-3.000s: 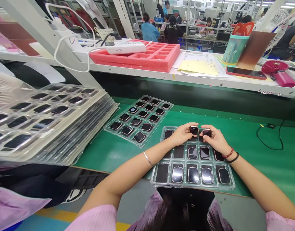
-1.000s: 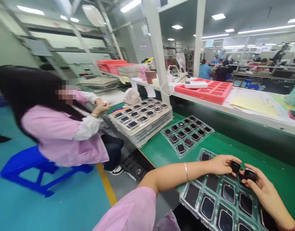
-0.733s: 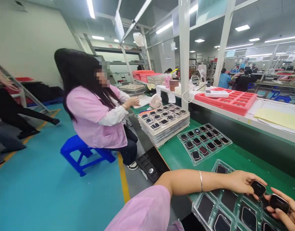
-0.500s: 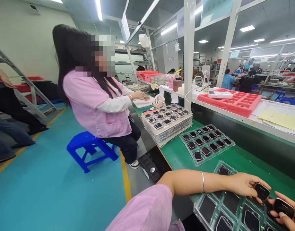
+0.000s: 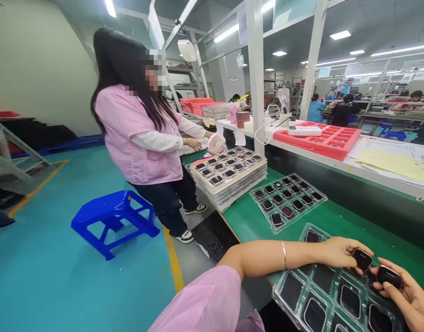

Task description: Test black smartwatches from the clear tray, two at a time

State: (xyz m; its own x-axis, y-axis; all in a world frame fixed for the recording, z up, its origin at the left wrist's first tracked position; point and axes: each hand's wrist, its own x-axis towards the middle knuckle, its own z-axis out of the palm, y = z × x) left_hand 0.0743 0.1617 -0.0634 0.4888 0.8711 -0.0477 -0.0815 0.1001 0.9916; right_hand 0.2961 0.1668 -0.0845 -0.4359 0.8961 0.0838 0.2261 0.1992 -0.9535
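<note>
My left hand [image 5: 341,252] reaches over a clear plastic tray [image 5: 331,286] at the lower right and pinches a dark, square watch-like piece [image 5: 362,259] between thumb and fingers. Close beside it, my right hand [image 5: 407,295] grips a second dark square piece [image 5: 389,277], with the thumb on its near edge. Several similar pieces sit in the tray's compartments below my hands. Farther back on the green table [image 5: 244,221] lies another clear tray [image 5: 284,227] filled with dark square pieces.
A tall stack of trays [image 5: 232,189] stands at the table's left edge. A shelf holds a red tray [image 5: 312,147] and papers [image 5: 402,159]. A person in pink [image 5: 118,138] stands at the left by a blue stool [image 5: 108,207].
The view has shifted slightly. The person in pink has risen from the stool and now stands. Both my hands still hold their pieces, and the right hand shows more fully.
</note>
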